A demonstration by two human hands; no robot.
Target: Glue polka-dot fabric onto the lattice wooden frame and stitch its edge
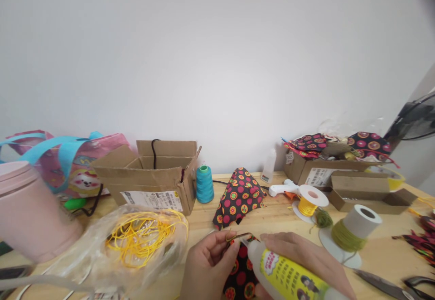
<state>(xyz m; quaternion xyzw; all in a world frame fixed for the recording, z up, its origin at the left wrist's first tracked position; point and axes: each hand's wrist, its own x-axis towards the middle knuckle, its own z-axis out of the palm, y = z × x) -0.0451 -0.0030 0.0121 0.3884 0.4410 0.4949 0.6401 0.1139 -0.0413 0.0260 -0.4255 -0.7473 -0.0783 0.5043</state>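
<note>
Near the front middle of the table, my left hand [215,263] is closed in a pinch on the top edge of a dark patterned cloth [242,270] with red and orange round motifs. A thin brownish strip or cord runs along that edge; its kind is unclear. My right hand [306,255] wraps round a glue bottle [283,270] with a yellow label. The bottle is tilted, its narrow nozzle at the cloth's edge close to my left fingertips. Behind my hands lies another piece of the same patterned fabric [239,195].
Yellow cord [142,236] lies in a plastic bag at left, before an open carton [152,180]. A teal thread cone [204,184] stands behind. At right are a white glue gun [283,188], a yellow spool [307,202], a green spool [350,236] and scissors [384,284].
</note>
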